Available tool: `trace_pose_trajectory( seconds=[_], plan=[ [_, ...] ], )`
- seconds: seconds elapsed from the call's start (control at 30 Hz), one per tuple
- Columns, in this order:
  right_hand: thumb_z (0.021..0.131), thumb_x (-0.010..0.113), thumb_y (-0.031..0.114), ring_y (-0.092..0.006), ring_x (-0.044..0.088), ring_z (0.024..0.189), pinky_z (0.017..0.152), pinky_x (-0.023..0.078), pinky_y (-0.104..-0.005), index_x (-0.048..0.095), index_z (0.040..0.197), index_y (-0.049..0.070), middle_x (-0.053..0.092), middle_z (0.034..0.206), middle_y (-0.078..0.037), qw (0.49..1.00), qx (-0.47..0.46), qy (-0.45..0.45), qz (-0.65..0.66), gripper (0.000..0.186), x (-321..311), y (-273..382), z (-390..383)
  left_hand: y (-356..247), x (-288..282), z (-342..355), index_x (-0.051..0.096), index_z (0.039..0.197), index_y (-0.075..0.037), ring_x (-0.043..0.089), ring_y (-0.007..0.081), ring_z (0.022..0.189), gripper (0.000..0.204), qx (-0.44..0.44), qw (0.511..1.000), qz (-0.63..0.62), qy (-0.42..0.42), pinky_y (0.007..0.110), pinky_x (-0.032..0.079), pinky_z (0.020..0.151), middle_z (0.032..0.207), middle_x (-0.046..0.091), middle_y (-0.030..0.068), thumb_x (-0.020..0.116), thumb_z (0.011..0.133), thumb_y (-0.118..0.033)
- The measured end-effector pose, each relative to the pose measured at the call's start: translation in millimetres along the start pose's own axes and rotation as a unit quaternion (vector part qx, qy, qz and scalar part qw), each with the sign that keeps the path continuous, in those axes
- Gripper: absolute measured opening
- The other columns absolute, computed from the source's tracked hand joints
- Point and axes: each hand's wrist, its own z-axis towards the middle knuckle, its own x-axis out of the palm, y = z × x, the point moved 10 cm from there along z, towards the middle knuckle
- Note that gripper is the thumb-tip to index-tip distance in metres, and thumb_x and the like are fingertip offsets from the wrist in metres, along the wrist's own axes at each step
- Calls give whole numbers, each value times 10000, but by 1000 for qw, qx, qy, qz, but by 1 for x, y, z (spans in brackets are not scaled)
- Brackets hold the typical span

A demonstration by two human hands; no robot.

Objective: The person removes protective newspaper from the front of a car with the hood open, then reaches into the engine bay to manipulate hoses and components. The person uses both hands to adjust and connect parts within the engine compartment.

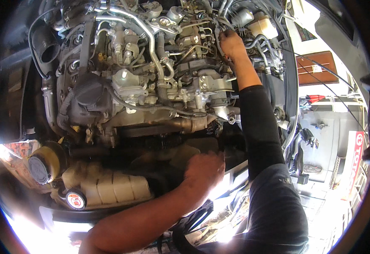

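Observation:
An uncovered engine with metal pipes, hoses and a wiring loom fills the upper middle. My right hand reaches far in along the engine's right side, its fingers curled together beside dark hoses. Whatever it grips, if anything, is hidden by the fingers. My left hand hangs over the dark gap at the front of the engine bay, smeared by motion, so its fingers cannot be read. A metal bracket sits on the engine beside my right forearm, which wears a black sleeve.
A yellowed coolant tank and a round-capped reservoir stand at the front left. Near my right hand are a pale fluid reservoir and a silver cylinder. Tools lie on a grey surface outside, right.

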Motion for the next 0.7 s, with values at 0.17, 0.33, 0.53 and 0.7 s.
trace_pose_trajectory(
  seconds=[0.17,0.33,0.53,0.7],
  plan=[
    [1058,637,520,-137,428,493,459,333,-329,765,1292,142,502,650,-27,962,103,178,181,463,40,-24,11,0,0,0,663,1225,-14,770,350,864,349,14,999,18,-40,483,638,679,1020,754,200,569,1033,-290],
    [1008,699,559,-118,363,538,481,315,-320,766,1106,45,428,673,-5,950,86,206,218,527,51,-24,11,0,0,-1,696,1082,-28,745,344,760,369,32,994,49,-97,486,618,643,853,741,191,615,1020,-383],
    [1045,596,575,-262,593,750,695,509,-440,718,1230,-9,663,872,-151,982,55,136,119,625,32,-42,24,-5,-13,-7,693,1027,-44,726,354,715,351,44,987,75,-135,489,610,624,762,703,177,643,1002,-390],
    [1104,384,302,-446,634,1268,1100,506,-470,638,1386,18,663,1374,-265,994,-52,99,-8,474,19,-16,25,-3,-14,-7,692,1016,-44,712,350,653,344,23,994,46,-92,483,605,555,758,697,182,653,1003,-385]
  ],
)
